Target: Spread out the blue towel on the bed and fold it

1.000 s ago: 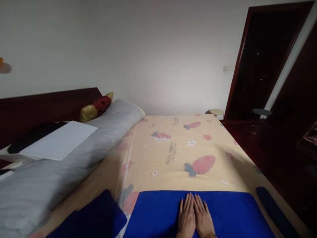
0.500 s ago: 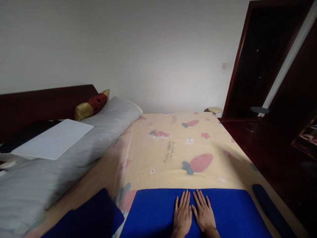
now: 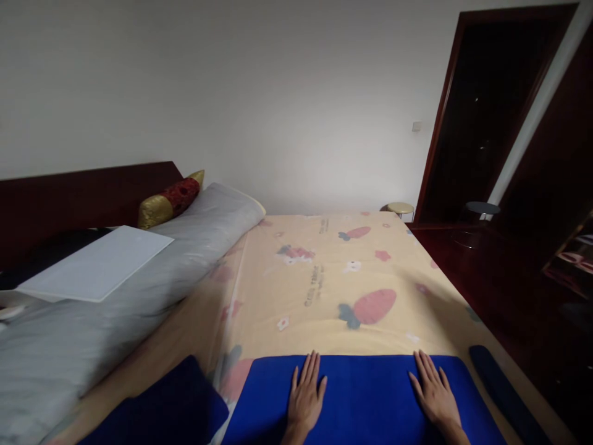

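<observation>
Both hands flat, palms down, fingers straight, gripping nothing. Left hand (image 3: pixel 306 395) lies on the blue cloth (image 3: pixel 365 402) toward its left half; right hand (image 3: pixel 433 392) lies near the cloth's right far corner, well apart from the left. The blue cloth is spread on the bed (image 3: pixel 324 278), at the near edge of the carrot-print sheet (image 3: pixel 370 306), its far edge running straight across.

Risks, as judgement:
- Palms pressing outward on the blue cloth could drag the carrot-print sheet beneath and bunch it, since the sheet looks loose and soft.
- Uneven pressure between the hands may skew the cloth's far edge or push a wrinkle toward its right corner.
- Right hand is close to the cloth's right end, near the bed's side; a push further right could slide that end off toward the dark wooden furniture (image 3: pixel 509 278).
- A second dark blue piece (image 3: pixel 171 408) lies left of the blue cloth, just apart; a leftward sweep could catch and shift it.
- A narrow dark blue strip (image 3: pixel 504 389) lies right of the cloth; same snag risk there.
</observation>
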Demonstrator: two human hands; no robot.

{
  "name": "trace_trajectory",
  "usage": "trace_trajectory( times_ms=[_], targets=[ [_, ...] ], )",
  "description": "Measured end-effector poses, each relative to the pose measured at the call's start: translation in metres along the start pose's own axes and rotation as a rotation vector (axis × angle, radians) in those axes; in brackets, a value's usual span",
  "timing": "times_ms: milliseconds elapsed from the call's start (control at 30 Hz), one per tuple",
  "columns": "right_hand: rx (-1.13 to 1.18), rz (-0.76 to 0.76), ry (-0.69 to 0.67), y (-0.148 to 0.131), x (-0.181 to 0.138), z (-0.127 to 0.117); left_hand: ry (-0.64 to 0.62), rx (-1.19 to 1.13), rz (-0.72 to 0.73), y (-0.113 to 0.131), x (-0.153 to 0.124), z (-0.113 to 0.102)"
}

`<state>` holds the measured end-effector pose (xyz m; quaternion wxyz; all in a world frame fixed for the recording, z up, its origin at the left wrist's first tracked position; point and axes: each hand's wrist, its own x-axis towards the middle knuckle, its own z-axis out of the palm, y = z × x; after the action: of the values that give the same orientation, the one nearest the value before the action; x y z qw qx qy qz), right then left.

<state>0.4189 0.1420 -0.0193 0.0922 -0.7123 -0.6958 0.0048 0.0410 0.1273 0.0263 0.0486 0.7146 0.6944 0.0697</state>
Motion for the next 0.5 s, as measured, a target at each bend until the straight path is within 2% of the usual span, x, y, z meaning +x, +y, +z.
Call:
trace_trajectory(
  times_ms=[167, 300, 400, 500],
  targets=[
    [0.004, 0.069, 0.043, 0.058, 0.000, 0.010, 0.014, 0.097, -0.177, -0.062, -0.002, -0.010],
    [0.048, 0.106, 0.055, 0.082, -0.001, 0.012, 0.042, 0.207, -0.347, -0.108, -0.008, -0.012],
    [0.039, 0.151, 0.076, 0.084, -0.002, 0.013, 0.066, 0.310, -0.419, -0.122, -0.011, -0.008],
    [0.015, 0.134, 0.085, 0.083, 0.000, 0.017, 0.058, 0.367, -0.433, -0.122, -0.011, -0.005]
  ],
)
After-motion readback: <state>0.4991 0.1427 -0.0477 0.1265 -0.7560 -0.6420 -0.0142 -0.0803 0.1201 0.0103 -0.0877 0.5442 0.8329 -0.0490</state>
